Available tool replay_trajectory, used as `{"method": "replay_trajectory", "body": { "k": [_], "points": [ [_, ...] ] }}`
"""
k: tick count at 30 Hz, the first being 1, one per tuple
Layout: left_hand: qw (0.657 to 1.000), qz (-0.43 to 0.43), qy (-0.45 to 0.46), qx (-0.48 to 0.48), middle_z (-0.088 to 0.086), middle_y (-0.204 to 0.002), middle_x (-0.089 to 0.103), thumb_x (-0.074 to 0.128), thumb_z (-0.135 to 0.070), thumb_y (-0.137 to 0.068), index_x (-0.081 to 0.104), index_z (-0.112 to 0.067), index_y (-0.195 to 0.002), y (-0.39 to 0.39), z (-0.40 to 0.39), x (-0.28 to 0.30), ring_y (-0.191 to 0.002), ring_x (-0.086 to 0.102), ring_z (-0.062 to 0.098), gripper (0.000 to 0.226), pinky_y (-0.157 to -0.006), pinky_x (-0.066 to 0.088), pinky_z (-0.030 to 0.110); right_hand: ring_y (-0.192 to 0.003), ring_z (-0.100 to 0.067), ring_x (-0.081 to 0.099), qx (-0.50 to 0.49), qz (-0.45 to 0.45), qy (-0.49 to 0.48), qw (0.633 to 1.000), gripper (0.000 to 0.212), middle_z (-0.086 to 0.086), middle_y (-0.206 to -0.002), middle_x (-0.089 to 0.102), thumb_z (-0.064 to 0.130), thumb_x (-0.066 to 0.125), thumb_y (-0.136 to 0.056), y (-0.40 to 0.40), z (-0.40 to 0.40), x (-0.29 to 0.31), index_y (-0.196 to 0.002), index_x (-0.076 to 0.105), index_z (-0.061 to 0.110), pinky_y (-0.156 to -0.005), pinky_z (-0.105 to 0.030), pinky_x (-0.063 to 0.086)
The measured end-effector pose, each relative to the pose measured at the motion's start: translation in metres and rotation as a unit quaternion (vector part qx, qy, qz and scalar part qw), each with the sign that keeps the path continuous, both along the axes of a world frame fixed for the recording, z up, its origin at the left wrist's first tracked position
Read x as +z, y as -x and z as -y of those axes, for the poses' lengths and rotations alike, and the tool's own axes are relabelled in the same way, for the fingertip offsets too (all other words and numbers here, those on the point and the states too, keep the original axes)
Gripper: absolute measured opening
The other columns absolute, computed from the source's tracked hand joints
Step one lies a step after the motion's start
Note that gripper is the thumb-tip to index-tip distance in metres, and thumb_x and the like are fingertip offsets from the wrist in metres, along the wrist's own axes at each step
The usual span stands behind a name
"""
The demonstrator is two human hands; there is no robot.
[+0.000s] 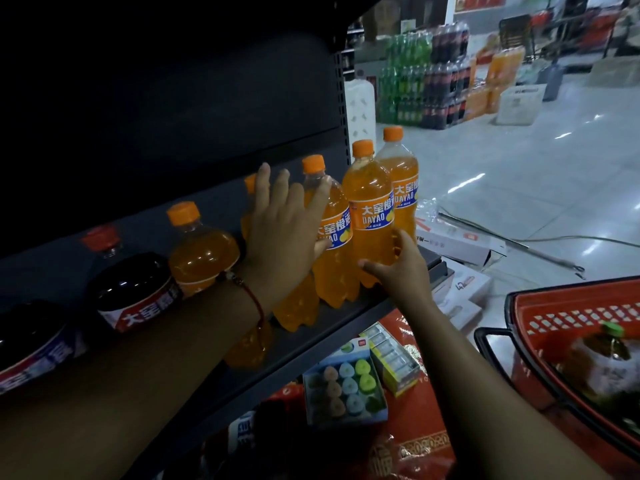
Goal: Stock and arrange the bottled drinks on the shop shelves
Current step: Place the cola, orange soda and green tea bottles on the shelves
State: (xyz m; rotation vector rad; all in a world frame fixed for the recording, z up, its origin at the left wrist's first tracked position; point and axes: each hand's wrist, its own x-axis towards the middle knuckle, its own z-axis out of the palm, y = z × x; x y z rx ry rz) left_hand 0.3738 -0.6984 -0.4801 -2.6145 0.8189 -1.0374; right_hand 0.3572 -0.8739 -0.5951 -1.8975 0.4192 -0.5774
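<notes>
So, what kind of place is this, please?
Most likely a small grocery shop: orange soda bottles with orange caps stand on a dark metal shelf, shrink-wrapped drink packs are stacked on the floor, and a red plastic shopping basket sits nearby.

"dayao" on orange bottle label [372, 216]

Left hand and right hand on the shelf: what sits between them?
In the head view, one orange soda bottle stands between the left hand and the right hand, which grips the next bottle.
</notes>
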Motion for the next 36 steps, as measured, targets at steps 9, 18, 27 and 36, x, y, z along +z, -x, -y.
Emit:
{"method": "replay_trajectory", "body": {
  "k": [9,18,27,36],
  "points": [
    [0.999,-0.019,-0.005,0.029,0.019,-0.143,0.047,0.066,-0.061,-0.082,0.020,-0.018,-0.154,0.007,0.001,0.002,-0.143,0.028,0.040,0.095,-0.120,0.004,0.054,-0.136,-0.031,0.042,0.003,-0.059,0.067,0.996,0.091,-0.007,-0.149,0.039,0.028,0.076,-0.082,0.012,-0.011,-0.006,-0.153,0.019,0.026,-0.104,-0.054,0.044],
    [0.977,-0.141,0.135,-0.084,0.010,-0.146,0.047,0.067,-0.053,-0.084,0.042,-0.022,-0.146,0.092,-0.053,-0.033,-0.137,0.039,0.032,0.074,-0.114,0.031,0.053,-0.123,-0.017,0.051,0.118,-0.054,0.311,0.942,0.069,0.005,-0.149,0.041,0.034,0.070,-0.086,0.117,-0.025,0.049,-0.147,0.040,0.024,-0.096,-0.027,0.041],
    [0.902,-0.351,0.241,-0.066,0.001,-0.152,0.039,0.058,-0.050,-0.087,0.041,-0.033,-0.145,0.094,-0.071,-0.061,-0.136,0.038,0.024,0.063,-0.096,0.036,0.034,-0.136,-0.016,0.040,0.193,-0.104,0.348,0.911,0.061,0.006,-0.149,0.043,0.037,0.068,-0.088,0.128,-0.045,0.055,-0.143,0.045,0.029,-0.109,-0.038,0.037],
    [0.828,-0.529,0.185,-0.021,-0.002,-0.160,0.020,0.056,-0.047,-0.094,0.032,-0.033,-0.151,0.116,-0.042,0.079,-0.143,0.012,0.019,0.064,-0.115,0.025,0.044,-0.137,-0.020,0.037,0.172,-0.232,0.293,0.911,0.062,0.003,-0.151,0.039,0.034,0.067,-0.089,0.144,-0.035,0.228,-0.146,0.041,0.028,-0.109,-0.045,0.039]
  ]
}}
